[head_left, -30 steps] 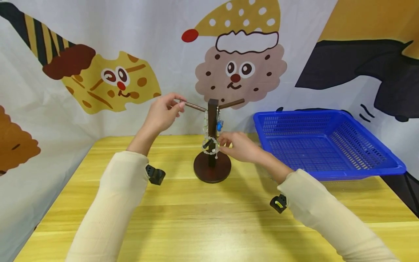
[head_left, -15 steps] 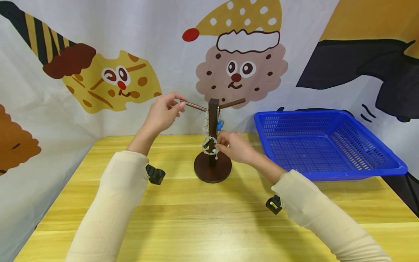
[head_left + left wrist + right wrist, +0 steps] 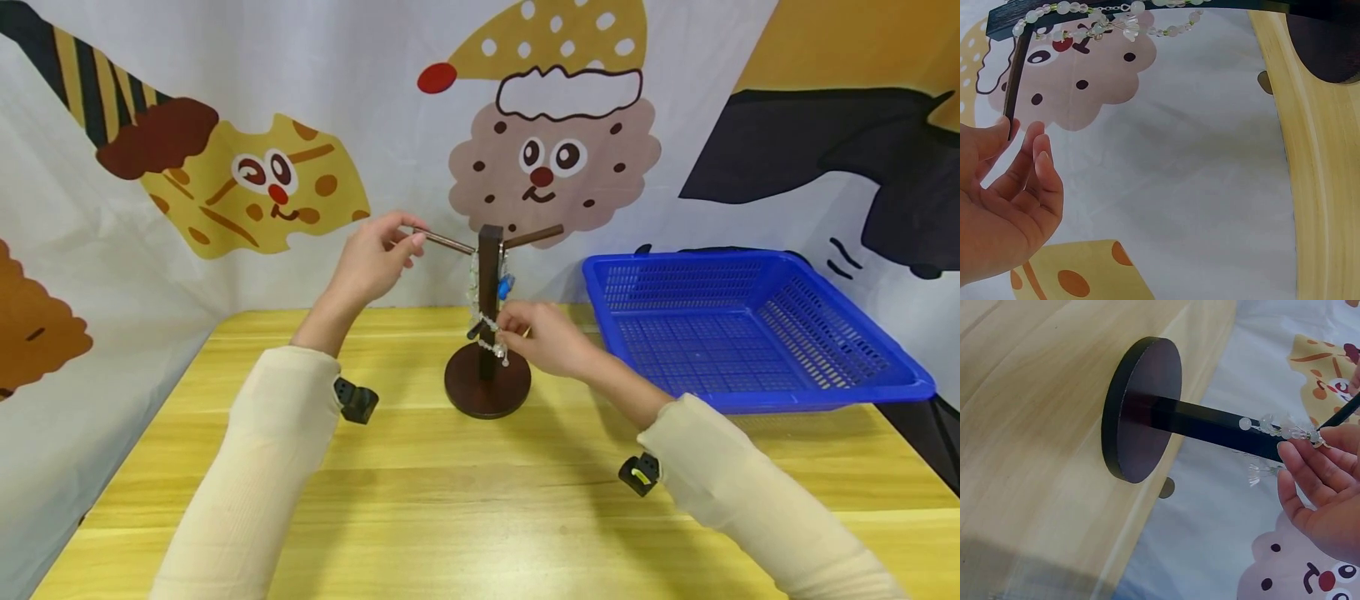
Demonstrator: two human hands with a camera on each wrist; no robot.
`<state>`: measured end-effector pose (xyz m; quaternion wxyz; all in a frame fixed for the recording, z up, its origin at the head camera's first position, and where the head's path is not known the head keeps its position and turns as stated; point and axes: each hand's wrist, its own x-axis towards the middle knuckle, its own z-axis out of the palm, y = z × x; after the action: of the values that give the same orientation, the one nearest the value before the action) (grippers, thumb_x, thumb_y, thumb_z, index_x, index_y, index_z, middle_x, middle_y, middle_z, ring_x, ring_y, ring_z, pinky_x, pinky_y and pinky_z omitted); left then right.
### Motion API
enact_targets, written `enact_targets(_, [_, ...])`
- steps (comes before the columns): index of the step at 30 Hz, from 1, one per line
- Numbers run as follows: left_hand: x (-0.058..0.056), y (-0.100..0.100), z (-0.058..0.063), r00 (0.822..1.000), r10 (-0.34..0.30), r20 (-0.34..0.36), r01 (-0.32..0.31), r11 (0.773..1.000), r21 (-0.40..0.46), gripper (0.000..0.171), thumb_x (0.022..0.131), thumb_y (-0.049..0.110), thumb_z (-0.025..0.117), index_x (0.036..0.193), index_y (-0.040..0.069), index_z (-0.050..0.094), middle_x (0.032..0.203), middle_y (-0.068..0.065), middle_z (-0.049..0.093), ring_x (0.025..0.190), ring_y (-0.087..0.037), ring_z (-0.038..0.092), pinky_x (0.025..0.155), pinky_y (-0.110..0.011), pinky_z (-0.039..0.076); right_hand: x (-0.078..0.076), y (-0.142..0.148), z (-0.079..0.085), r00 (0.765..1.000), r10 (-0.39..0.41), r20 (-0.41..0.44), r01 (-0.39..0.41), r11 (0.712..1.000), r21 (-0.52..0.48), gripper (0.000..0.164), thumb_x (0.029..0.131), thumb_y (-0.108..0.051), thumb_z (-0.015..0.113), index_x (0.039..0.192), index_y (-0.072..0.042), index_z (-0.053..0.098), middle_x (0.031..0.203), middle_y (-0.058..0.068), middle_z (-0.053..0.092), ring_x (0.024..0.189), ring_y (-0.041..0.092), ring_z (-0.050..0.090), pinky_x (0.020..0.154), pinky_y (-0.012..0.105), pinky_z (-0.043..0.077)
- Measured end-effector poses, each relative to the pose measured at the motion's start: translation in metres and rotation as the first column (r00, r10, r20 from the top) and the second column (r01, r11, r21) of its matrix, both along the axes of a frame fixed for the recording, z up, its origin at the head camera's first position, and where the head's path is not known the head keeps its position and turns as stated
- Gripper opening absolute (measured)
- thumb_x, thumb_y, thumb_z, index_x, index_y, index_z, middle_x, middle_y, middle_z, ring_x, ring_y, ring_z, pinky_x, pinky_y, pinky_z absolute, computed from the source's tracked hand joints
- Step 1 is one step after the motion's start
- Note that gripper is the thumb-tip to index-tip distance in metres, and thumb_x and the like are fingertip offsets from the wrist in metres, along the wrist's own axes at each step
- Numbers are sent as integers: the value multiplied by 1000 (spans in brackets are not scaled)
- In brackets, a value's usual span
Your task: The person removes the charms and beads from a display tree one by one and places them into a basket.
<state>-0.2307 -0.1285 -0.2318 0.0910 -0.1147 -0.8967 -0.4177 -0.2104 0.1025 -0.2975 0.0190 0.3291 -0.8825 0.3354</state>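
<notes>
A dark wooden jewelry stand (image 3: 489,279) stands upright on its round base. My left hand (image 3: 375,257) pinches the outer end of its upper left peg (image 3: 450,242) between thumb and fingertip, the other fingers loosely bent. A clear beaded bracelet (image 3: 498,351) crosses the lower post, and my right hand (image 3: 551,337) pinches it by its right side. Beside it, a short lower peg (image 3: 475,331) juts out to the left. From the upper left peg hangs another pale beaded bracelet (image 3: 1066,7), near the post. A bracelet with a blue charm (image 3: 506,287) hangs from the upper right peg (image 3: 534,237).
A blue plastic basket (image 3: 682,260) sits at the table's back right, close behind my right forearm. The wooden table (image 3: 420,508) ends at a cartoon-printed cloth (image 3: 405,150) behind the stand. Both wrists carry small black cameras (image 3: 639,473).
My right hand moved in to the bracelet and took hold of it. The bracelet's loop has shifted right, off the tip of the lower peg. My left hand stays on the upper left peg.
</notes>
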Motion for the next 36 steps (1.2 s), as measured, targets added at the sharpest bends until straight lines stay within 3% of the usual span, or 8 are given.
enact_targets(27, [0, 0, -1, 1000, 11, 23, -11, 1000, 15, 26, 96, 22, 47, 118, 10, 57, 97, -13, 63, 81, -23, 56, 67, -34, 43, 30, 5, 29, 982, 173, -75, -176, 984, -29, 4, 86, 0, 60, 87, -4, 60, 79, 1, 62, 74, 12, 58, 67, 27, 48])
enact_targets(36, [0, 0, -1, 1000, 8, 27, -9, 1000, 14, 28, 96, 23, 47, 119, 9, 56, 97, -14, 63, 81, -23, 56, 68, -35, 43, 32, 17, 33, 988, 135, -68, -136, 991, -8, 6, 86, -2, 61, 88, -7, 63, 78, -1, 62, 73, 9, 57, 67, 28, 47])
